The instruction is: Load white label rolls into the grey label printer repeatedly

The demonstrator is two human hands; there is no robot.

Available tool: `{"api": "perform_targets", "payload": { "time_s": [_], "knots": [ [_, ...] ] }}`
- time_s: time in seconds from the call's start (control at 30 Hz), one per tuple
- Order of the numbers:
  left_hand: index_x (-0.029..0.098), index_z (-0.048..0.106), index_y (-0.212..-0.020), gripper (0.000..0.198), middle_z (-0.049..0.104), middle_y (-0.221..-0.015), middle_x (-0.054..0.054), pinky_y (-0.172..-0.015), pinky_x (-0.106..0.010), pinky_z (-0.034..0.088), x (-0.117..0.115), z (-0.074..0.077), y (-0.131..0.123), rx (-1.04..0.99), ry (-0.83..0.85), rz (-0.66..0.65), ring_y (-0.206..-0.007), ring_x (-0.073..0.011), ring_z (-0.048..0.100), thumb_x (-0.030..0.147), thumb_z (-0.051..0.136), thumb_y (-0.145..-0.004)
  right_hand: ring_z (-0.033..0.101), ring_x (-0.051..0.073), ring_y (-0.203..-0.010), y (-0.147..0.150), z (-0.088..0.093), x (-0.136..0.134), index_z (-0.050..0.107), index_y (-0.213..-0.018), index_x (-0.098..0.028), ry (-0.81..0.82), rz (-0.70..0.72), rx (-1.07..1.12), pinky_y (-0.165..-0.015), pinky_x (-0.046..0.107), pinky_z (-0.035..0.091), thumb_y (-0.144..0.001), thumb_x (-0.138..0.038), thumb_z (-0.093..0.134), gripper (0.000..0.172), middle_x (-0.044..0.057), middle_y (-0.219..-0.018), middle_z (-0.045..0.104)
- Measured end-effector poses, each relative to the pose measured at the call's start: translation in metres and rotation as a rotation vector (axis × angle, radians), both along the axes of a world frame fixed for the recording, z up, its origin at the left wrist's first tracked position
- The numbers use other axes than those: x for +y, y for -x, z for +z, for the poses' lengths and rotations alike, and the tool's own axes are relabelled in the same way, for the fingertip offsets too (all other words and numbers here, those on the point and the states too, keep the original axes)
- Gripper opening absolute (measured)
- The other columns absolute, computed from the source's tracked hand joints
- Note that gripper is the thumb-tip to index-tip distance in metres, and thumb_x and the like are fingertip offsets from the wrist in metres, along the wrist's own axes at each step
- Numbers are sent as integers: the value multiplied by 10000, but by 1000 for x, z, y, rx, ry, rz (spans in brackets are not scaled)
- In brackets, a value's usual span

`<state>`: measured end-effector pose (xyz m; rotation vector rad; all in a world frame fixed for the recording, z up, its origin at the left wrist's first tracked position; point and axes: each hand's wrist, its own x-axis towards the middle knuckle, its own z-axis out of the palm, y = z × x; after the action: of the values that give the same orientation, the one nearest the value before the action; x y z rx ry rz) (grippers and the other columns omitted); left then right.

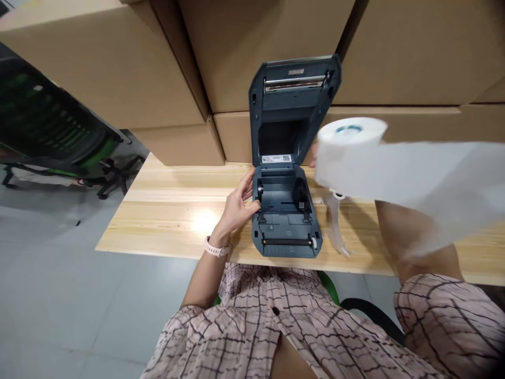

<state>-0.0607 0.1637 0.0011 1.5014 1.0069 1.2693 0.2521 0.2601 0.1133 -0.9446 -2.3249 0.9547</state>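
A dark grey label printer [290, 218] stands on the wooden table with its lid [294, 105] raised and its inner bay bare. My left hand [239, 204] grips the left side of the printer, the thumb over its rim. To the right of the lid, a white paper roll [347, 152] is held up by my right hand [314, 153], which is mostly hidden behind it; only some fingertips show. A wide strip of paper [426, 179] trails from the roll to the right, blurred.
Large cardboard boxes [272, 47] line the back of the table [169, 210]. A crumpled white strip [335, 226] lies right of the printer. At the far left, a black and green chair [51, 116] stands on the grey floor.
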Motion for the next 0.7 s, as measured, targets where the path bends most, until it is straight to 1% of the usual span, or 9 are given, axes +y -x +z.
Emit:
{"api": "perform_targets", "payload": {
  "time_s": [0.07, 0.1, 0.13, 0.2, 0.23, 0.3, 0.43, 0.6, 0.7],
  "knots": [
    [321, 420, -1695, 886, 531, -1718, -133, -1338, -635, 412, 0, -1, 1, 0, -2, -7, -1566, -366, 558, 296, 748, -873, 750, 311, -959, 24, 16, -3, 685, -1229, -256, 71, 136, -66, -811, 446, 614, -740, -812, 737, 742, 94, -1138, 800],
    [318, 415, -1697, 892, 516, -1729, -132, -1340, -633, 410, 0, -1, 1, 4, -2, -11, -1577, -369, 544, 302, 757, -873, 747, 311, -977, 37, 21, -5, 696, -1221, -257, 48, 190, -138, -831, 429, 605, -694, -747, 812, 728, 82, -1147, 801],
    [313, 411, -1699, 899, 496, -1744, -131, -1344, -630, 405, 0, -1, 2, 12, -3, -12, -1594, -372, 522, 307, 764, -871, 744, 310, -990, 49, 24, -7, 708, -1207, -264, -12, 232, -233, -838, 412, 591, -681, -674, 848, 682, 71, -1154, 801],
    [302, 402, -1703, 910, 458, -1769, -129, -1351, -625, 397, 0, 0, 3, 33, 0, -12, -1626, -376, 475, 303, 766, -869, 741, 323, -1008, 70, 25, -13, 726, -1189, -266, -142, 277, -430, -815, 394, 550, -726, -562, 827, 559, 75, -1177, 800],
    [298, 396, -1706, 914, 451, -1773, -128, -1352, -626, 396, 0, 1, 3, 43, 1, -14, -1635, -379, 461, 297, 763, -869, 740, 333, -1017, 77, 23, -17, 730, -1190, -260, -190, 274, -504, -799, 389, 527, -751, -527, 803, 520, 87, -1194, 798],
    [298, 392, -1708, 913, 463, -1767, -124, -1353, -630, 393, 0, 1, 4, 57, 2, -19, -1642, -380, 449, 284, 753, -869, 738, 344, -1003, 87, 18, -22, 732, -1181, -244, -239, 251, -602, -756, 373, 477, -765, -513, 781, 498, 110, -1200, 794],
    [301, 415, -1696, 896, 511, -1736, -113, -1362, -622, 383, 0, 0, 3, 59, -9, -2, -1648, -383, 438, 289, 756, -868, 730, 320, -947, 93, 5, -23, 728, -1167, -236, -200, 250, -685, -714, 345, 417, -789, -580, 765, 512, 118, -1181, 796],
    [295, 433, -1692, 889, 538, -1714, -108, -1345, -627, 406, 0, -2, 2, 61, 1, 12, -1589, -401, 518, 283, 749, -860, 728, 303, -931, 94, -10, -17, 730, -1195, -203, -185, 257, -661, -718, 344, 429, -840, -566, 769, 509, 144, -1208, 792],
    [292, 452, -1683, 871, 543, -1712, -98, -1335, -628, 419, 0, -3, 2, 77, -12, 20, -1546, -398, 567, 274, 740, -861, 736, 318, -962, 89, -19, -14, 724, -1277, -203, -195, 285, -610, -783, 379, 492, -899, -562, 748, 522, 151, -1217, 793]
  ]
}}
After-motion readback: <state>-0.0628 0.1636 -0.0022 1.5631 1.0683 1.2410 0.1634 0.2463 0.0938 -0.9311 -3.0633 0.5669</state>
